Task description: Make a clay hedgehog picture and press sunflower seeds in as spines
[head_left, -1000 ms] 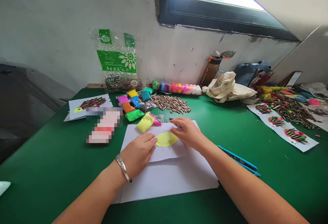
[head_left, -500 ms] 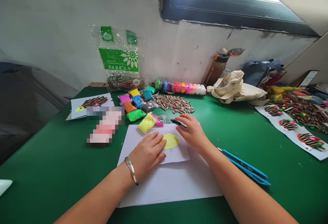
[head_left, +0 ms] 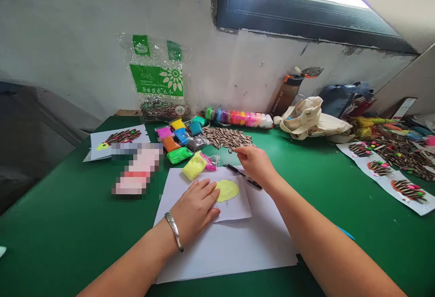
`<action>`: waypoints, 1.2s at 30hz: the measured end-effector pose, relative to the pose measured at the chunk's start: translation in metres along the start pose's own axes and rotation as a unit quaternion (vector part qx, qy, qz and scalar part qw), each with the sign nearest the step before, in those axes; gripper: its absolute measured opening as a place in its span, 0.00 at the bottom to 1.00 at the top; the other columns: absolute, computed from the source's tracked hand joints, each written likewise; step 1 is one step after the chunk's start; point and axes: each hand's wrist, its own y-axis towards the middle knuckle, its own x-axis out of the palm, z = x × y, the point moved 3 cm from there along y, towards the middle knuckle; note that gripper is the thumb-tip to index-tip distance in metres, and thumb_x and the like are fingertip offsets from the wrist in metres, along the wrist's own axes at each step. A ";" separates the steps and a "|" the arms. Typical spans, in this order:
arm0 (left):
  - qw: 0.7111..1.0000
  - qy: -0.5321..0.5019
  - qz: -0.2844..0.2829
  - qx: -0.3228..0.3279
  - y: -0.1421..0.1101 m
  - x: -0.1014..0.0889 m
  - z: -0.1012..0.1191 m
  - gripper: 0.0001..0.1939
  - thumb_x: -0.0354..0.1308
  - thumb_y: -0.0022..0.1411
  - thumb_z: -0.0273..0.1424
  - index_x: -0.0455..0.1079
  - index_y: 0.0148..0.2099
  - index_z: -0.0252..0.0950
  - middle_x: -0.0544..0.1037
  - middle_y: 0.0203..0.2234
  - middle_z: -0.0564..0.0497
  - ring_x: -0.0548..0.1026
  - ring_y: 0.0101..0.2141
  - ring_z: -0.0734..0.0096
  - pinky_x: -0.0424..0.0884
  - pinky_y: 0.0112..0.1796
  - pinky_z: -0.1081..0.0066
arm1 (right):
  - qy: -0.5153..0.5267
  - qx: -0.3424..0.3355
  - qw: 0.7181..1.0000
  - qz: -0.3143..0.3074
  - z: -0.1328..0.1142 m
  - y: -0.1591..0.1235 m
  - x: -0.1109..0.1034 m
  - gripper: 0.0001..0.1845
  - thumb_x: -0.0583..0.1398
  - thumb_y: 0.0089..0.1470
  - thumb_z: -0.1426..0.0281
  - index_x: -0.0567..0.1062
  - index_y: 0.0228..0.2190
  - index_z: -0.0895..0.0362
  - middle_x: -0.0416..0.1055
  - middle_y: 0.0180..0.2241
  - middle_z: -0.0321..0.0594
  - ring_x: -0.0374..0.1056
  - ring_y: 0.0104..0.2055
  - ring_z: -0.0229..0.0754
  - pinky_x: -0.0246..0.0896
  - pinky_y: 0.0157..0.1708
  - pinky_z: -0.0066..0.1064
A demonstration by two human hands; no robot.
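My left hand (head_left: 199, 204) lies flat on a small white sheet (head_left: 238, 211), its fingers over the left edge of a flattened yellow clay oval (head_left: 227, 191). Short pen lines show beneath the oval. My right hand (head_left: 256, 163) is closed in a pinch at the near edge of a pile of striped sunflower seeds (head_left: 226, 136), with a seed at its fingertips. A black pen (head_left: 243, 176) lies on the paper, partly below the right hand. Larger white paper (head_left: 220, 251) is under the small sheet.
Packets of coloured clay (head_left: 180, 154) lie left of the seeds, with a yellow packet (head_left: 194, 165) nearest. Behind them stands a seed bag (head_left: 158, 84). Decorated cards (head_left: 380, 168) are on the right. A blue cutter (head_left: 346, 232) is mostly hidden by my right forearm.
My right hand has left the pen on the paper and moved forward to the seed pile, its fingers now pinched. The left hand stays on the sheet.
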 end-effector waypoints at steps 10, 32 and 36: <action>0.999 -0.007 0.044 0.020 -0.002 -0.003 -0.004 0.18 0.54 0.64 0.29 0.68 0.54 0.28 0.73 0.52 0.38 0.68 0.54 0.47 0.68 0.54 0.46 | -0.111 0.000 0.992 -0.056 -0.015 0.047 0.031 0.12 0.55 0.54 0.77 0.79 0.32 0.63 0.76 0.34 0.54 0.71 0.39 0.48 0.58 0.39 0.31; 0.999 0.010 0.028 0.037 0.012 -0.006 0.025 0.20 0.58 0.62 0.31 0.65 0.56 0.31 0.70 0.56 0.39 0.65 0.57 0.47 0.65 0.54 0.44 | 0.219 -0.030 0.975 -0.007 0.004 -0.074 0.003 0.13 0.51 0.61 0.71 0.73 0.41 0.55 0.75 0.33 0.38 0.69 0.32 0.38 0.60 0.33 0.27; 0.999 0.021 -0.004 0.036 0.019 -0.004 0.028 0.25 0.60 0.62 0.36 0.64 0.58 0.30 0.68 0.57 0.37 0.64 0.58 0.46 0.64 0.54 0.45 | 0.164 -0.026 0.986 -0.001 0.002 -0.073 0.010 0.11 0.52 0.60 0.73 0.74 0.39 0.55 0.76 0.35 0.39 0.70 0.35 0.40 0.59 0.36 0.29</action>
